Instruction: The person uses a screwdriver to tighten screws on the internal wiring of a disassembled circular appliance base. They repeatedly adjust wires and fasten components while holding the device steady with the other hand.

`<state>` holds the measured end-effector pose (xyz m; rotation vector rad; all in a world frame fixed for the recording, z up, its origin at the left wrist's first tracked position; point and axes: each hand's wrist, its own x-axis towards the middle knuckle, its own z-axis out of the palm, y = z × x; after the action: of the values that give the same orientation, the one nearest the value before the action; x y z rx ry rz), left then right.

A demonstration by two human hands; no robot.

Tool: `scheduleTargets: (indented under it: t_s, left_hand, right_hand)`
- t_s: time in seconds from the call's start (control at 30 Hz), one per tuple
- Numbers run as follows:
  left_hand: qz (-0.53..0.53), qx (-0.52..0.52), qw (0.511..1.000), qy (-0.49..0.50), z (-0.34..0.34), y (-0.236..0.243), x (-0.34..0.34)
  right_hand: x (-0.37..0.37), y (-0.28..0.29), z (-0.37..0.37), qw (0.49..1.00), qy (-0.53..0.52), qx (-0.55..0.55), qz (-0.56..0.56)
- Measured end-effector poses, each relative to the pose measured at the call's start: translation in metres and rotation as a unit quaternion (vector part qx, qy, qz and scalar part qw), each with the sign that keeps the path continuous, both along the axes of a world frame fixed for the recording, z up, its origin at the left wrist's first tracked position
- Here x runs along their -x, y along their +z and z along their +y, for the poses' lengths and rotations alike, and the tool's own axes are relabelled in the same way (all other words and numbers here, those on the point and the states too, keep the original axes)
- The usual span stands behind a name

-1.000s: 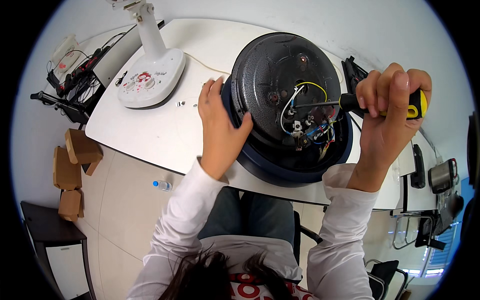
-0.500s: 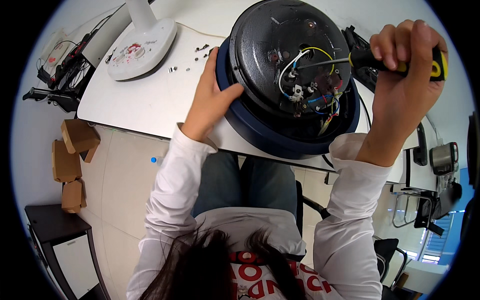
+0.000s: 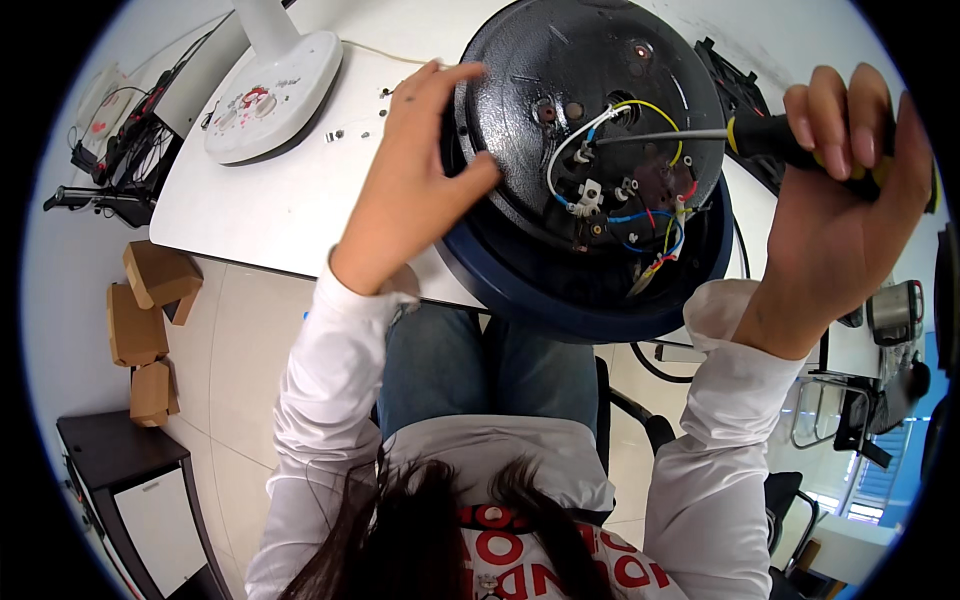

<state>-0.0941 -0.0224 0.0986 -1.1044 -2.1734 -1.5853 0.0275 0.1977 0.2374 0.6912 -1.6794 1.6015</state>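
The two hands are apart. The right hand (image 3: 840,215) is clamped around the handle of a black-and-yellow screwdriver (image 3: 765,137), whose shaft points left to a terminal among the coloured wires (image 3: 551,170) on a black disc (image 3: 510,130); contact at the tip cannot be told. The left hand (image 3: 412,175) is spread, thumb and fingers parted, at the disc's left rim. The disc lies over a dark blue housing (image 3: 560,322) at the near edge of the tabletop (image 3: 240,215). A white stand (image 3: 275,115) occupies the tabletop's left edge, small metal parts (image 3: 334,135) just beside it.
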Motion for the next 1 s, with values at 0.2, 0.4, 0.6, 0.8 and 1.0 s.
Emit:
scheduleTargets:
  t_s: [0.2,0.4,0.6,0.8,1.0]
  left_hand:
    - [0.174,0.075,0.981,0.043,0.042,0.02,-0.008]
    - [0.222,0.116,0.965,0.078,0.052,0.022,-0.013]
    - [0.25,0.151,0.95,0.107,0.053,0.027,-0.016]
    - [0.254,0.17,0.944,0.127,0.053,0.03,-0.019]
    - [0.225,0.141,0.961,0.076,0.057,0.022,-0.01]
  right_hand:
    - [-0.006,-0.003,-0.005,0.999,-0.009,0.03,0.0]
    - [-0.013,-0.008,-0.006,0.999,-0.009,0.043,0.008]
    - [-0.012,-0.012,-0.007,0.997,-0.029,0.022,0.075]
    - [-0.012,-0.017,-0.019,0.996,-0.012,0.038,0.079]
    - [-0.01,-0.009,-0.039,0.993,-0.067,0.081,0.046]
